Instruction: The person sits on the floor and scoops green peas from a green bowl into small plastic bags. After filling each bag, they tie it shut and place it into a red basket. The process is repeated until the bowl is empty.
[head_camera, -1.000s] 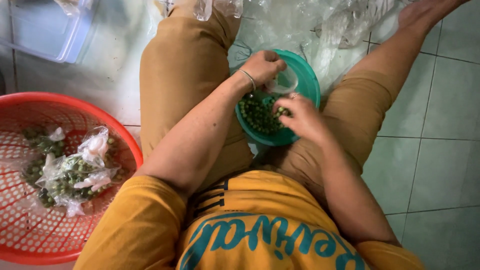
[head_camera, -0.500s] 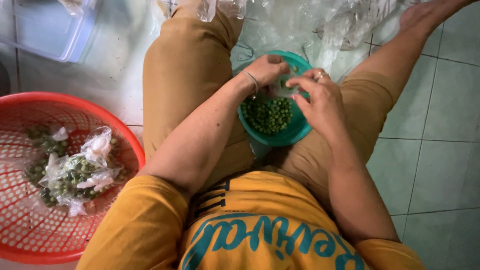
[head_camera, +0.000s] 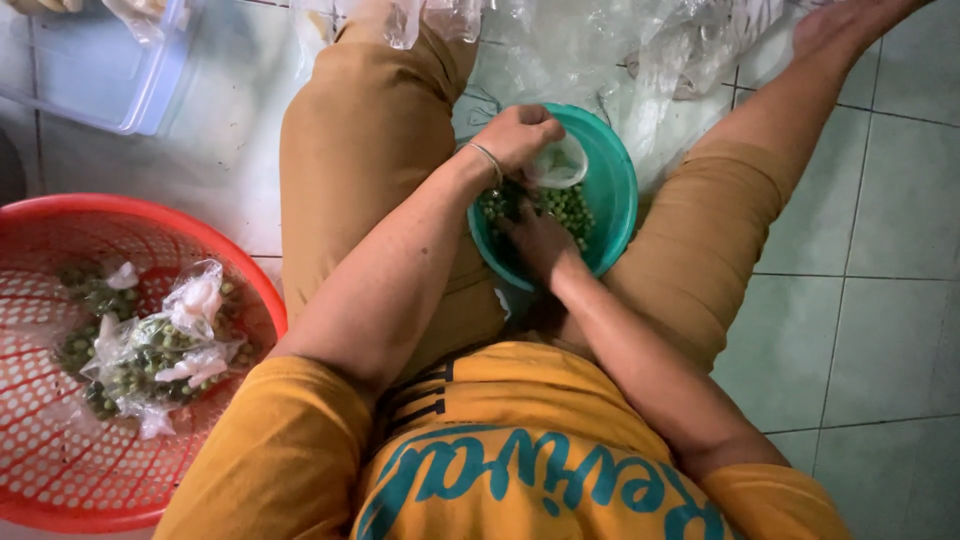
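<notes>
The person sits on a tiled floor (head_camera: 880, 300) with legs spread, and a teal bowl (head_camera: 615, 190) stands between the thighs, directly ahead of both hands. To the person's left, well apart from the bowl, a red perforated basket (head_camera: 60, 480) holds several small clear bags (head_camera: 160, 345) of green peas, knotted and lying in a loose heap. A pale blue plastic box (head_camera: 110, 80) sits at the far left, and crumpled clear plastic sheets (head_camera: 640, 40) lie on the floor beyond the bowl.

Loose green peas (head_camera: 565, 205) cover the bottom of the bowl. The left hand (head_camera: 520, 135) hovers over the bowl's near-left rim, fingers curled shut around a small clear bag (head_camera: 560, 165) whose open mouth hangs just above the peas. The right hand (head_camera: 540, 240) is the lower and nearer one: it reaches down into the bowl, fingers bent among the peas and touching them, though whether they have closed on any cannot be told. The bag lies just above and beyond the right fingers.
</notes>
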